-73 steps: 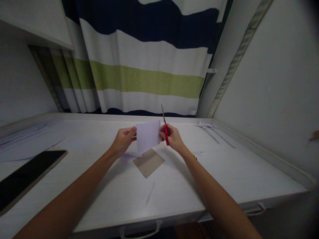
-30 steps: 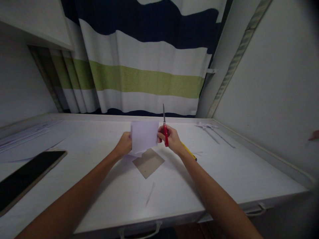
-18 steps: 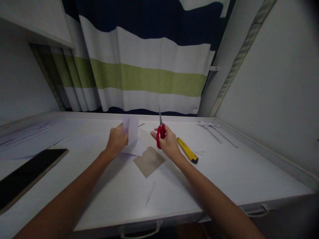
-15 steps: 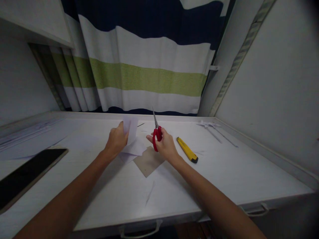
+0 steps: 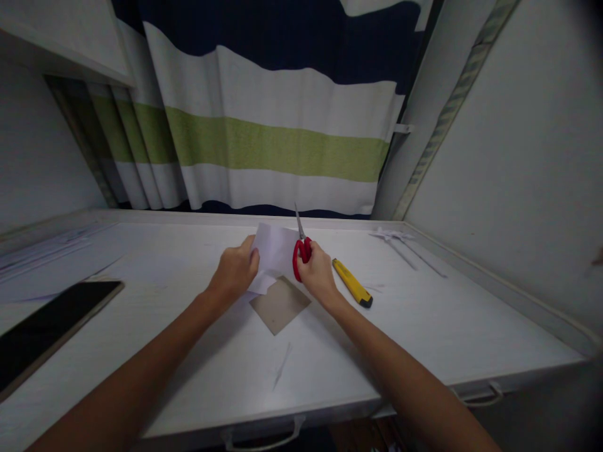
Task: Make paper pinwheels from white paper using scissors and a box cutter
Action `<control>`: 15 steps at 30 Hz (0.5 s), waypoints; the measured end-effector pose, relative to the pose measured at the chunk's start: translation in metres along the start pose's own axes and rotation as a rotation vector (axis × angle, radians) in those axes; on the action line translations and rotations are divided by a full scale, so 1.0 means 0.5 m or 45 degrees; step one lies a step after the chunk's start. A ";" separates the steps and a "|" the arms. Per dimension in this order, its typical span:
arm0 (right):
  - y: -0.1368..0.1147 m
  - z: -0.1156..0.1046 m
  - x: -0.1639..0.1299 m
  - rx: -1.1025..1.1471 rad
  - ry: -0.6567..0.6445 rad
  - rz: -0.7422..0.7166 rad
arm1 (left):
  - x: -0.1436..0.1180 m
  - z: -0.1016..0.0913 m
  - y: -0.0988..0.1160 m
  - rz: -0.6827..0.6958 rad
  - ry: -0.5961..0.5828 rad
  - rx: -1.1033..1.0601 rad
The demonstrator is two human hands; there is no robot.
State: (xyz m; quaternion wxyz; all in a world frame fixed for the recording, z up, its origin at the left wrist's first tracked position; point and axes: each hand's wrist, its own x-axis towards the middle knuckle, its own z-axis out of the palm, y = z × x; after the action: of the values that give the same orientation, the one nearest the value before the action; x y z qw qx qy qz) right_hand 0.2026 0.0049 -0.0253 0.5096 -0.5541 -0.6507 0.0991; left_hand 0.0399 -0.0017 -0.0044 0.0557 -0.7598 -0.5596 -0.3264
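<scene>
My left hand is closed on a sheet of white paper, pinching its left edge above the table. A lower flap of the paper hangs beneath my fingers. In my right hand is a pair of scissors with red handles, its blades pointing up and away from me. The scissors are at the right edge of the paper; whether they touch it I cannot tell. Below both hands a square grey-brown card lies flat, turned like a diamond. To its right rests a yellow box cutter.
A dark-screened phone lies at the left, with several paper sheets behind it. Thin sticks with white paper pieces lie at the back right of the white table. A striped curtain hangs behind.
My left hand has moved right with the paper, which now faces me more broadly, close to the scissors. My right hand has shifted slightly right, its fingers closing more around the handles.
</scene>
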 end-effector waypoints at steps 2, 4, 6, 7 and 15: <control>0.021 -0.007 0.020 -0.039 0.064 0.020 | 0.014 -0.012 -0.018 -0.075 0.039 -0.128; 0.041 -0.016 0.041 0.007 0.122 0.070 | 0.026 -0.021 -0.037 -0.197 0.130 -0.297; 0.057 -0.026 0.060 0.131 0.142 0.169 | 0.036 -0.027 -0.053 -0.366 0.115 -0.656; 0.063 -0.032 0.067 0.196 0.127 0.219 | 0.040 -0.030 -0.059 -0.460 0.093 -0.857; 0.089 -0.042 0.080 0.185 -0.069 0.372 | 0.045 -0.042 -0.068 -0.637 -0.115 -1.416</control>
State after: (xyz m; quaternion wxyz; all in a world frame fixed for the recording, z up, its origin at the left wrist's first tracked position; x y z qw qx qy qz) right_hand 0.2518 0.0451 -0.0243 0.5109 -0.6018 -0.5676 0.2339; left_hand 0.0045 0.0195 0.0149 -0.4514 -0.5335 -0.4687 -0.5403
